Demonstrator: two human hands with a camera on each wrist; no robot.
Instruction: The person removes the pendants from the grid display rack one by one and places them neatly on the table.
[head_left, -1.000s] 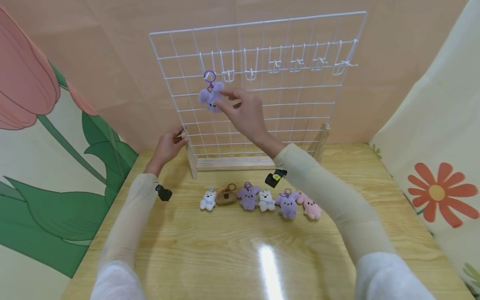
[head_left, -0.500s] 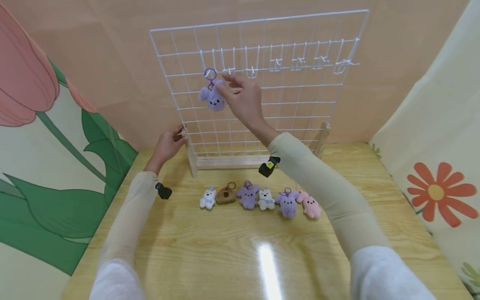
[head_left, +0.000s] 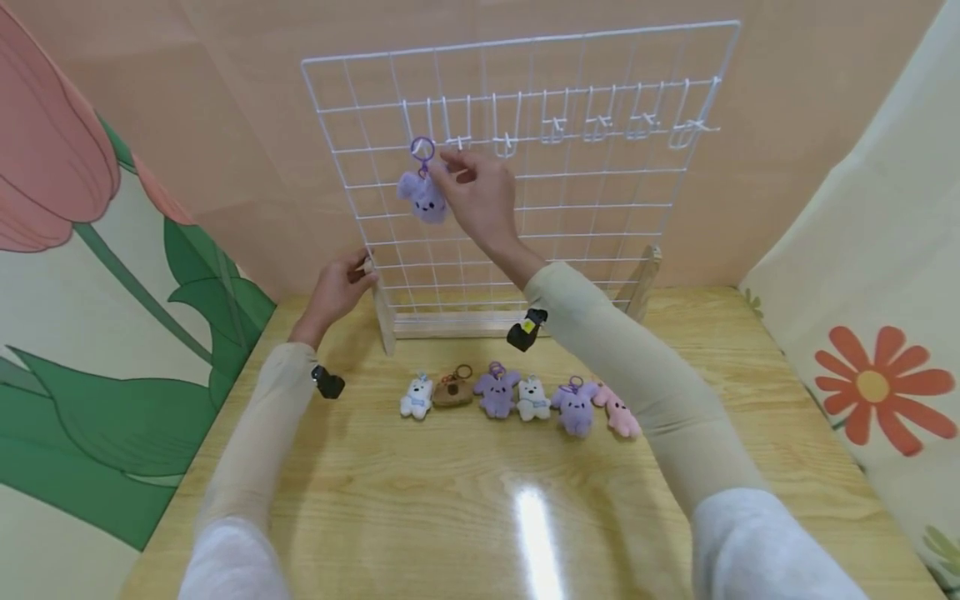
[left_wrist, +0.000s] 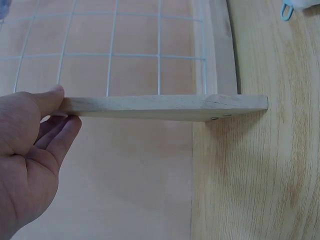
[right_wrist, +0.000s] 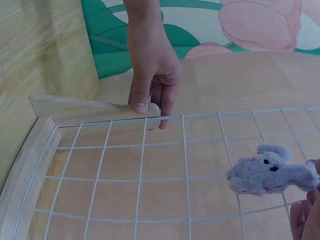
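Note:
A purple plush keychain (head_left: 427, 198) hangs at the leftmost hook of the white wire grid rack (head_left: 592, 175), its purple ring by the hook's tip. My right hand (head_left: 482, 200) pinches the plush's ear on the right side; that ear is partly hidden behind the fingers. In the right wrist view, the plush (right_wrist: 262, 172) is stretched toward the fingertips at the right edge. My left hand (head_left: 337, 287) grips the top of the rack's left wooden upright (left_wrist: 150, 105), thumb on one face and fingers on the other.
Several wire hooks (head_left: 555, 127) line the grid to the right. On the table (head_left: 420, 500) before the rack lie white bear keychains (head_left: 416, 398), a brown one (head_left: 453, 390), purple ones (head_left: 497, 393) and a pink one (head_left: 621, 412). A wooden upright (head_left: 643, 279) supports the right side.
My right hand rose from beside the plush's face to its ear, then shifted slightly left. The plush stays at the leftmost hook, tilting a little. My left hand keeps its hold.

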